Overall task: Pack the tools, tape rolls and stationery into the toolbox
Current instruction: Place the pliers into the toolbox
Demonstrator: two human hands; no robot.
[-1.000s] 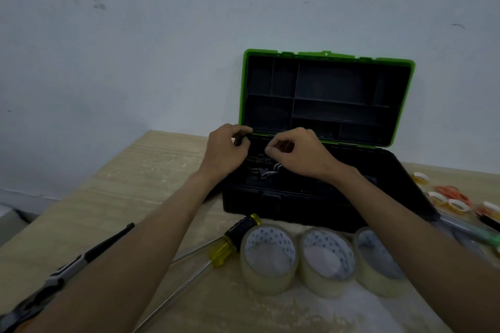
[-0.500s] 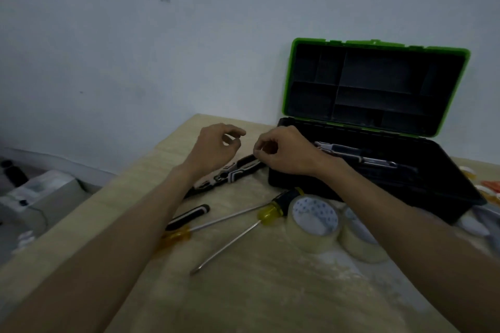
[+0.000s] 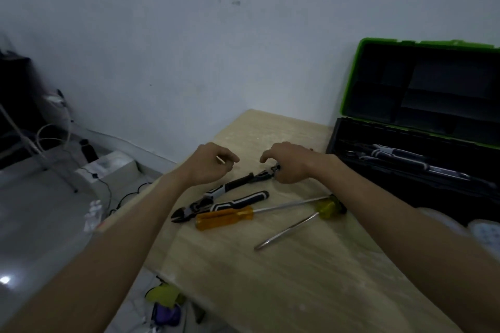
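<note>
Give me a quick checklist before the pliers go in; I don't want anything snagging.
1. Lid open: ok, the black plastic toolbox has its green lid raised.
2. Room inside: cannot tell, long grey-handled tools already lie in the dark base.
3. Black-and-white-handled pliers clear of neighbours: not ok, the orange-handled screwdriver lies close alongside.
4. Right hand gripping the pliers: cannot tell, its fingers curl at one handle tip.
5. Left hand free: ok, it hovers holding nothing.
</note>
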